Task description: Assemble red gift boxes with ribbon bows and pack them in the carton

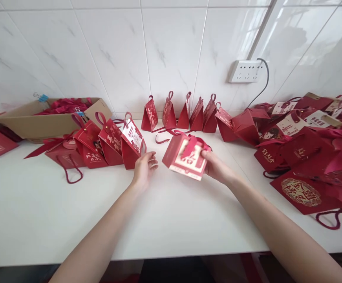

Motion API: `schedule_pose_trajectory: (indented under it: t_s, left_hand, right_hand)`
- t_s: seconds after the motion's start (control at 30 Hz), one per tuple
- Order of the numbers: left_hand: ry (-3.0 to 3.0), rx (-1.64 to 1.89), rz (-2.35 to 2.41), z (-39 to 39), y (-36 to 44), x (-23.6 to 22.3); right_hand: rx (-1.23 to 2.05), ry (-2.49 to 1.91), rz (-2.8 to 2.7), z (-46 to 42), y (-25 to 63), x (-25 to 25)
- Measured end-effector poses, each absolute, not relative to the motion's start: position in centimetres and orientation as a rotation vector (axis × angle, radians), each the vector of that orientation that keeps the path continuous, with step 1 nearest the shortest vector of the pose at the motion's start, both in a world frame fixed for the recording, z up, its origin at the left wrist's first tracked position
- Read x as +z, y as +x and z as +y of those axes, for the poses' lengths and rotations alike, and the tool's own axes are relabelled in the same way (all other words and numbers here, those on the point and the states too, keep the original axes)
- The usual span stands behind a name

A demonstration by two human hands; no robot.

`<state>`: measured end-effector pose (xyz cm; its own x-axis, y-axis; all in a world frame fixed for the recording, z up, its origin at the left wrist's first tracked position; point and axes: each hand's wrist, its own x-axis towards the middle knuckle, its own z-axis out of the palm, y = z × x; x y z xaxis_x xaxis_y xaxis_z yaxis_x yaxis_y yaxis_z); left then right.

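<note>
In my right hand (216,167) is a red gift box (185,157) with a cream printed panel and a red ribbon on top. The hand grips its right side, and the box tilts above the white table. My left hand (145,167) holds nothing, its fingers apart and loosely curled. It is beside a triangular red box with a white printed face (133,137); whether it touches that box I cannot tell. To the left of that one stand more red boxes with loop handles, among them a triangular box (112,141) and one with gold print (91,143).
Several triangular boxes (169,114) stand along the tiled wall, with loose ribbon (162,139) before them. A cardboard tray (35,124) of red ribbon sits at left. Red bags and boxes (300,192) pile up at right. A power strip (245,71) is on the wall.
</note>
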<state>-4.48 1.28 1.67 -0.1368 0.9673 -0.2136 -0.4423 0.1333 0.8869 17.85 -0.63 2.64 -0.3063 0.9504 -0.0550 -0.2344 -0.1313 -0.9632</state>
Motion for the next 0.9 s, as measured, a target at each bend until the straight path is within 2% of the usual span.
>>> schedule_pose_trajectory:
  t_s: [0.17,0.5,0.57,0.73,0.83,0.9]
  left_hand:
    - [0.852,1.25,1.016,0.5,-3.8,1.8]
    - [1.102,1.092,1.044,0.1,-3.6,1.2]
    - [1.171,1.186,1.042,0.0,-3.6,1.1]
    - [1.642,1.704,0.881,-1.8,-3.5,2.4]
    - [1.855,1.704,0.903,-2.5,-3.6,3.6]
    - [1.736,1.667,1.046,-2.3,-4.0,4.0]
  right_hand:
    - [1.911,-0.61,-0.635,-0.7,18.1,3.0]
    - [2.072,-0.6,-0.607,-1.0,17.3,1.6]
    - [2.078,-0.579,-0.616,-1.2,17.2,1.8]
    - [2.066,-0.63,-0.731,-2.1,15.9,2.5]
    - [2.039,-0.731,-0.765,-2.6,15.2,2.6]
    - [2.033,-0.762,-0.728,-2.7,15.0,2.6]
